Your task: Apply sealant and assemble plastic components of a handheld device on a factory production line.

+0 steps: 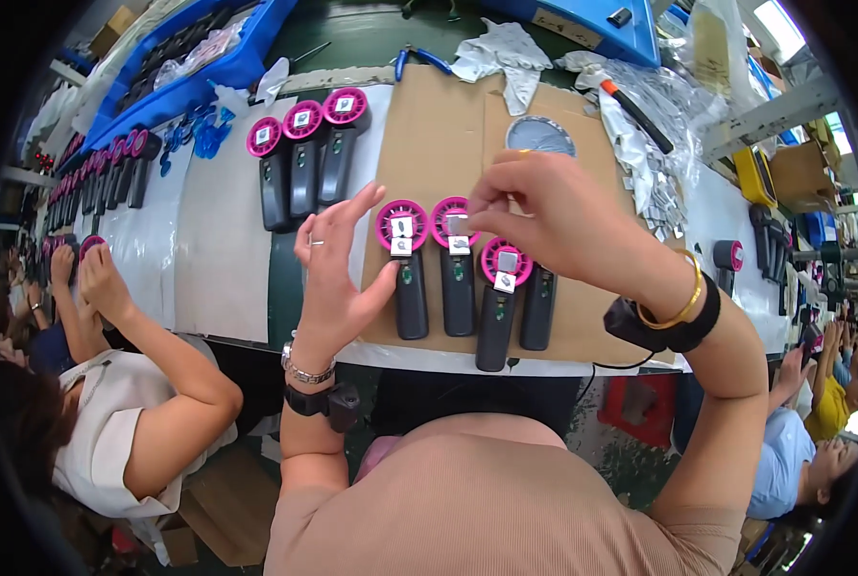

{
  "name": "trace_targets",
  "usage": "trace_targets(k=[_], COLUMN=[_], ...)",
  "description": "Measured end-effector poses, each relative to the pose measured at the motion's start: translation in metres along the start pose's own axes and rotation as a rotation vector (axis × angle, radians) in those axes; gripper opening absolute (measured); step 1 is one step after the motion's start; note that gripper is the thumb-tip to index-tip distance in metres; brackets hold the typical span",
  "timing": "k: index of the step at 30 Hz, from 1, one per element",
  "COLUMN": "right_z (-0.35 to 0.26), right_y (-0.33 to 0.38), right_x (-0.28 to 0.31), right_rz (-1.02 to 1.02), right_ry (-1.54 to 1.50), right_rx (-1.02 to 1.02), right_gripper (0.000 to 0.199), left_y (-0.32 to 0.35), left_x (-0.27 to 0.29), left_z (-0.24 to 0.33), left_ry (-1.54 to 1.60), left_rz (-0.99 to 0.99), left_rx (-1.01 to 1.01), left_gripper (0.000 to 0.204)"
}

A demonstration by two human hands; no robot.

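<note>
Four dark-handled handheld fans with pink round heads lie on cardboard before me: a left fan [412, 298], a second fan [458, 293], a third fan [495, 326] lower down, and a fourth fan [538, 312] partly hidden behind it. Small white and grey square pieces sit on the heads and necks. My right hand [539, 197] is closed in a pinch over the second fan's head, its fingertips beside a grey square [457, 225]; what they hold, if anything, is hidden. My left hand [338, 278] is open, fingers spread, thumb near the left fan's neck.
Three more fans [302, 158] lie to the left. Behind are blue-handled pliers [419, 61], a white rag [502, 56], a round grey dish [541, 135] and blue bins [199, 72]. Small grey squares [652, 197] and a black-orange tool [637, 117] lie right. A co-worker [151, 403] sits left.
</note>
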State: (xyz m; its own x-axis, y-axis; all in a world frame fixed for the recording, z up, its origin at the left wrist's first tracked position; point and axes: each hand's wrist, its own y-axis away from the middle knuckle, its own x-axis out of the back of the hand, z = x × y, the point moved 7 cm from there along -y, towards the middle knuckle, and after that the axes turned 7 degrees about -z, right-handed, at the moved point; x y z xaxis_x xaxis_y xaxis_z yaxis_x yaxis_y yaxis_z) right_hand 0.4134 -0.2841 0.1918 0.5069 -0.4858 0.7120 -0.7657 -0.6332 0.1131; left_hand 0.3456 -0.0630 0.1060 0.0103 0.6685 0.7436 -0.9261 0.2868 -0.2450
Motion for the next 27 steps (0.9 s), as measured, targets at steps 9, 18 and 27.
trace_targets(k=[9,18,27], right_z=[-0.004,0.000,-0.004], right_y=[-0.063,-0.078,-0.090], right_x=[-0.051,-0.061,-0.060], right_rz=[-0.018,-0.172,-0.265], right_ry=[0.173,0.251,0.247], right_rx=[0.107,-0.020,0.060], right_gripper=[0.016,0.015,0.013], left_y=[-0.003,-0.004,-0.007], left_x=[-0.008,-0.007,-0.006], left_z=[-0.006,-0.010,-0.009], left_ry=[0.060,0.067,0.072], left_rz=[0.015,0.021,0.017], left_rx=[-0.019,-0.037,-0.030], left_gripper=[0.089,0.095,0.099])
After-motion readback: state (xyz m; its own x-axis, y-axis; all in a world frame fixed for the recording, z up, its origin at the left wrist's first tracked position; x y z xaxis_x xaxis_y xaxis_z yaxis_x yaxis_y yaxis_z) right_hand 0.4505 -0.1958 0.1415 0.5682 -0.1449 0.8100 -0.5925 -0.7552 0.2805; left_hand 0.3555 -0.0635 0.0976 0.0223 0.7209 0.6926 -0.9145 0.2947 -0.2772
